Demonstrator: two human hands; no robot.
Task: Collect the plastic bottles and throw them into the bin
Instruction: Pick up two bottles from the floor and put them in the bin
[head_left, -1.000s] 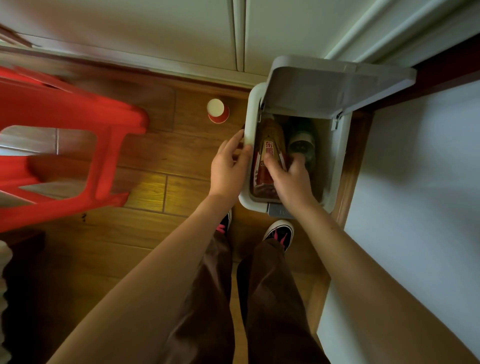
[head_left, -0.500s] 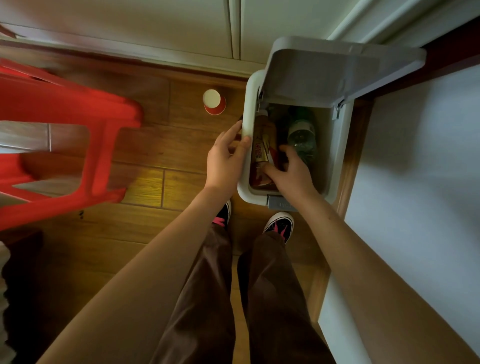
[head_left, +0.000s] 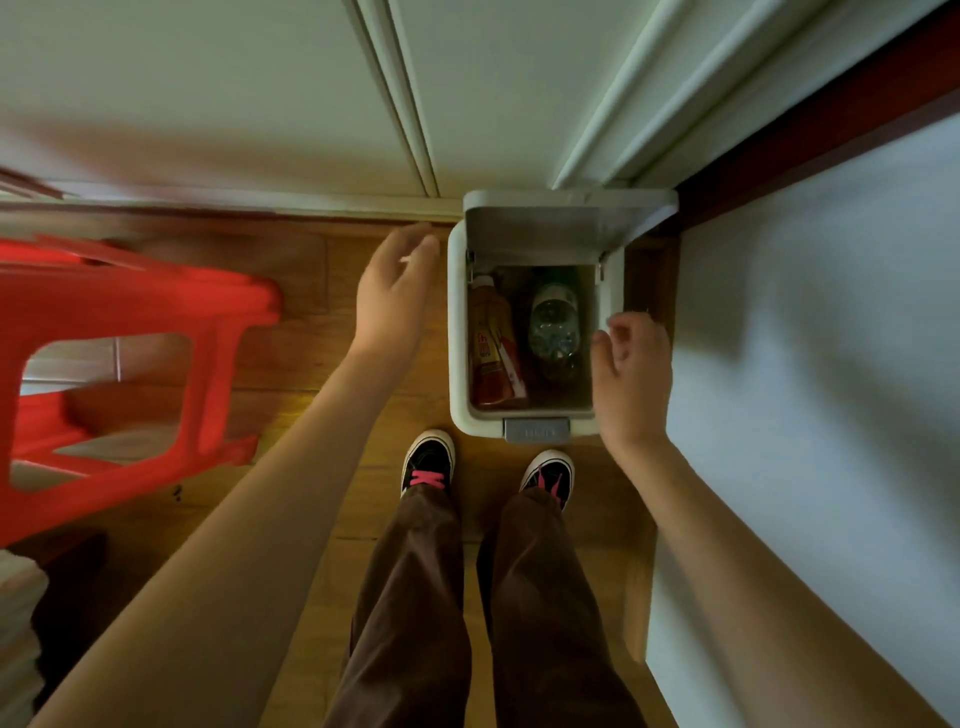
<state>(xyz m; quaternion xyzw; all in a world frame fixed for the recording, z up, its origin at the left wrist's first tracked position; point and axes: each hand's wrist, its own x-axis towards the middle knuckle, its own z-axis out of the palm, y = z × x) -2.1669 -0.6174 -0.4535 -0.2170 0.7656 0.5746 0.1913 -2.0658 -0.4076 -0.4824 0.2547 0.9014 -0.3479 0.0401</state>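
Note:
A white bin (head_left: 457, 332) stands on the wooden floor against the wall, its lid (head_left: 561, 228) swung up and open. Inside lie two plastic bottles: an orange-labelled tea bottle (head_left: 491, 343) on the left and a clear bottle with a green cap end (head_left: 553, 327) on the right. My left hand (head_left: 395, 291) hovers left of the bin, fingers spread, holding nothing. My right hand (head_left: 631, 374) hangs over the bin's right rim with fingers loosely curled and empty.
A red plastic stool (head_left: 119, 374) stands at the left. A white wall or cabinet side (head_left: 831, 364) runs along the right. My two shoes (head_left: 428, 462) stand just in front of the bin's pedal (head_left: 535, 430). Stacked pale items (head_left: 18, 639) sit at the lower left edge.
My right hand has come up out of the bin, leaving the tea bottle inside. My left hand has let go of the bin's left rim and moved away. The view has pulled back.

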